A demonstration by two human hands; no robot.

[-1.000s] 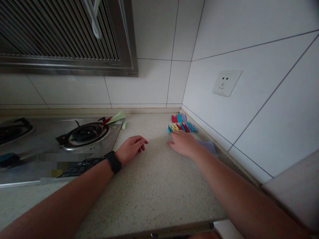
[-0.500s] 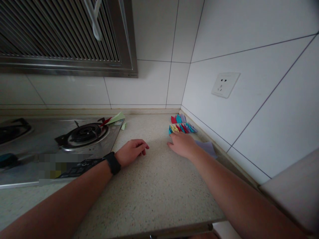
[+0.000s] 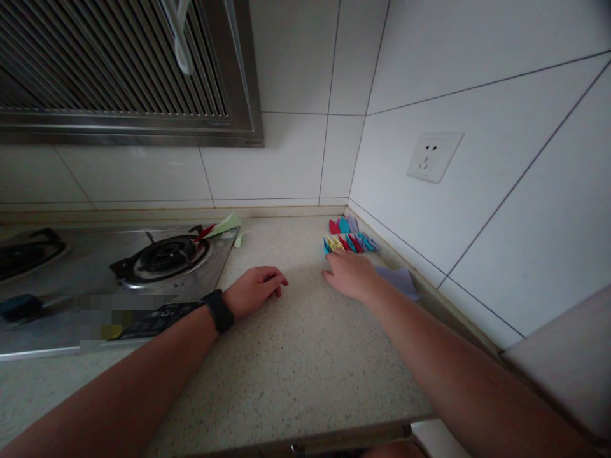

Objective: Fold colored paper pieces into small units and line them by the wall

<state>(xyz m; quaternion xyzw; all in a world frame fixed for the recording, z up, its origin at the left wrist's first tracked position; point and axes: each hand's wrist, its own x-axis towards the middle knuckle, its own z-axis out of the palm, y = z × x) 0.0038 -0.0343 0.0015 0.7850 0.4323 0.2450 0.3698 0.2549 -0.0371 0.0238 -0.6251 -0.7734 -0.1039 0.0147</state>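
Observation:
My right hand (image 3: 352, 273) reaches over the counter to a row of small folded paper pieces (image 3: 353, 242) in blue, yellow, red and purple. Its fingertips are at the near left of that row, with the thumb held apart, and I see nothing in its grasp. Behind stands a shorter group of folded papers (image 3: 344, 224) in red, blue and purple. A flat purple paper sheet (image 3: 398, 282) lies partly under my right wrist. Resting on the counter (image 3: 291, 362), my left hand (image 3: 255, 291) is loosely curled, fingers slightly apart and nothing visible in it.
A gas stove (image 3: 212, 280) is at the left, with pale green paper (image 3: 226, 226) and a red piece (image 3: 205, 233) on its back right corner. A range hood (image 3: 248, 137) hangs above. The right tiled wall has a socket (image 3: 435, 157).
The view has shifted slightly. Both hands keep nearly the same places, the right one still at the row of folded papers.

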